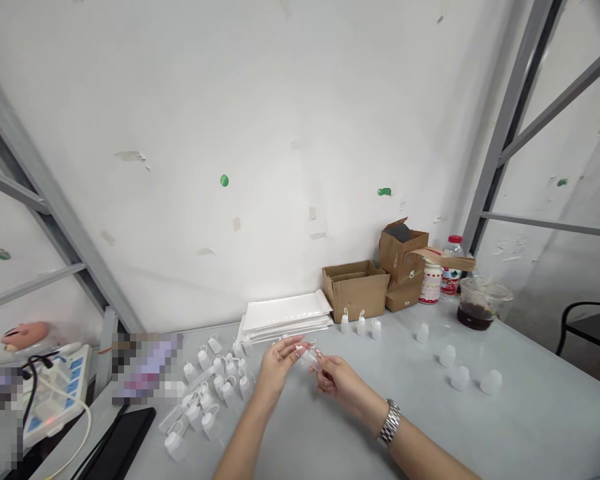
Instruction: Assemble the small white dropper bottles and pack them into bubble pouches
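Observation:
A small clear plastic bottle [310, 360] is held up over the grey table between both hands. My left hand [279, 360] pinches its upper end with the fingertips, partly covering the top. My right hand [336, 377], with a metal watch on the wrist, grips the bottle's body from the other side. Left of my left forearm stand several small white-capped bottles [211, 423] with looped cap straps. To the right, several small translucent bottles [460, 378] are spread apart on the table. Behind the hands, three small bottles [361, 325] stand in a row.
White padded envelopes [285, 313] lie stacked against the wall beside an open cardboard box [357, 297]. A brown carton [405, 267], a red-capped bottle [453, 267] and a bowl of dark liquid [476, 315] stand at the back right. A black power bank-like slab [123, 443] and a power strip [63, 393] are at left.

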A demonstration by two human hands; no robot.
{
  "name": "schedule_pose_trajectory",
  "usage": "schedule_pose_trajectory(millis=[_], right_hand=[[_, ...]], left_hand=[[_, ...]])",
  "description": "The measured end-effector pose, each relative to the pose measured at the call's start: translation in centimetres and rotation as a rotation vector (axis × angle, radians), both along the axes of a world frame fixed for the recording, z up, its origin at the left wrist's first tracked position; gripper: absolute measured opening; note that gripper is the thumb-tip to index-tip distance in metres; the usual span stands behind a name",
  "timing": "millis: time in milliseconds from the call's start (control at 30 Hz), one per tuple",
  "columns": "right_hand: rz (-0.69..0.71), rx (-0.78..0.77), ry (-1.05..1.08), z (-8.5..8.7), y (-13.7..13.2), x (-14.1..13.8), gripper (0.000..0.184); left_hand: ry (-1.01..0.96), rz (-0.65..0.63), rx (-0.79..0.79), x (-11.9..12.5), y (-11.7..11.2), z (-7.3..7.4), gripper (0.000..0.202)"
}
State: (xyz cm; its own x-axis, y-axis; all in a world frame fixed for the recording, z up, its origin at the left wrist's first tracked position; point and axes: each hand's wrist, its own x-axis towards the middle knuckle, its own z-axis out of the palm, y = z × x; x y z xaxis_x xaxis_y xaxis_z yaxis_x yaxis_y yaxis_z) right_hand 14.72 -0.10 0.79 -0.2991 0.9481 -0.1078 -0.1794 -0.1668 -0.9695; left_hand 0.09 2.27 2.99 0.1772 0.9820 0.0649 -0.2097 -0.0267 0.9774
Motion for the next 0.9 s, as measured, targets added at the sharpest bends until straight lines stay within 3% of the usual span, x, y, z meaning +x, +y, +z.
schedule_pose_trajectory(millis=[67, 233, 367, 433, 567, 800, 900], right_hand=[[0.002, -0.047, 0.062, -0.1, 0.1, -0.1, 0.047], [-0.169, 0.101, -0.103, -0.3, 0.5, -0.4, 0.051], [-0.266, 0.189, -0.205, -0.2, 0.2, -0.4, 0.046], [-0.204, 0.154, -0.187, -0.1, -0.1, -0.4, 0.044], [0.034, -0.047, 0.055, 0.0, -0.4, -0.5, 0.057], [-0.156, 0.031, 0.074, 0.5, 0.0, -0.6, 0.053], [-0.141, 0.016, 0.078, 0.4, 0.0, -0.3, 0.049]], left_hand=[[-0.016, 0.025, -0.003, 0.1, 0.0, -0.1, 0.037], [-0.075, 0.132, -0.064, 0.2, 0.4, -1.2, 0.04], [-0.141, 0.115, -0.126, 0.2, 0.4, -1.4, 0.039], [-0.155, 0.09, -0.136, 0.3, 0.2, -1.1, 0.038], [-0.199, 0.065, -0.129, 0.3, -0.1, -0.5, 0.041], [-0.13, 0.154, -0.096, 0.4, 0.2, -1.0, 0.04], [-0.09, 0.137, -0.069, 0.4, 0.1, -0.8, 0.038]])
